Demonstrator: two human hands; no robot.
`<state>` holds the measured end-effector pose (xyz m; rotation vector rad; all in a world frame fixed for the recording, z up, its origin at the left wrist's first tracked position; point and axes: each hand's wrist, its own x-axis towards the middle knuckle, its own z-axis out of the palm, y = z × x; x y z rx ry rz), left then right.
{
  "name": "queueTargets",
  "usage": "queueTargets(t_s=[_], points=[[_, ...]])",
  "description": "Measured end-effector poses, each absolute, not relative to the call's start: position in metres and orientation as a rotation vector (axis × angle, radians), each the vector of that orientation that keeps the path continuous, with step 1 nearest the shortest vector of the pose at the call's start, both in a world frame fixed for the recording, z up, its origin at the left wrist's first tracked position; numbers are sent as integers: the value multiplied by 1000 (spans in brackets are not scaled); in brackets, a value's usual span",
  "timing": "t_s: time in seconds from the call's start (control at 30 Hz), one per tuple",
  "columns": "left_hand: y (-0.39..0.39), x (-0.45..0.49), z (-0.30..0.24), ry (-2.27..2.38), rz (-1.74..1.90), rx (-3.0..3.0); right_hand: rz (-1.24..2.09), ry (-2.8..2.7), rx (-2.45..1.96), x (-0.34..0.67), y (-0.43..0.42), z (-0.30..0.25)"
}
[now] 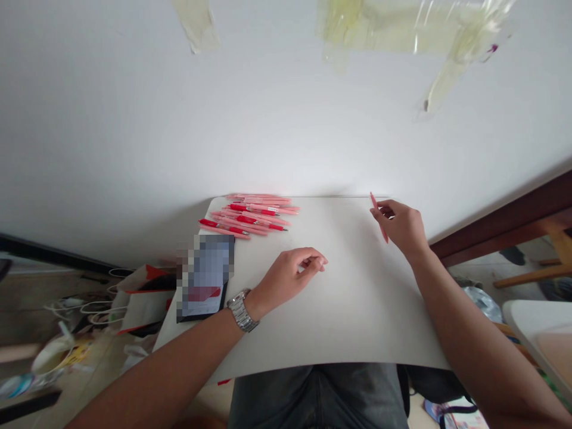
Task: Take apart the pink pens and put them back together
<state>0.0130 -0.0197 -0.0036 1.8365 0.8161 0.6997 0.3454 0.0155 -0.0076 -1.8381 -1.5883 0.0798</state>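
My right hand [400,225] pinches a pink pen [383,232] near the table's far right corner. The pen is tilted, with its ends sticking out above and below my fingers. My left hand [295,271], with a metal watch [243,310] on its wrist, is over the middle of the white table [348,316]. Its thumb and fingertips are closed together, and nothing shows between them. At the far left of the table lies a pile of pink pens [259,199]. Several red pens [247,220] with clear barrels and dark tips are mixed in among them.
A phone or tablet [208,277], partly blurred out, lies along the table's left edge below the pens. The white wall [268,119] rises right behind the table. A box and cables [143,304] sit on the left. Another white surface [540,322] stands at the right.
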Motion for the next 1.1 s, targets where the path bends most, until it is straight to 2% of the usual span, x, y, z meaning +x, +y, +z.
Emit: queueTargets(t_s=[0.27, 0.5, 1.1], points=[[-19, 14, -5, 818, 695, 1865, -140, -1678, -2021, 367, 23, -14], [-20, 14, -4, 822, 690, 1863, -139, -1665, -2216, 371, 25, -14], [-20, 14, -4, 822, 683, 1873, -159, -1919, -2138, 371, 26, -24]])
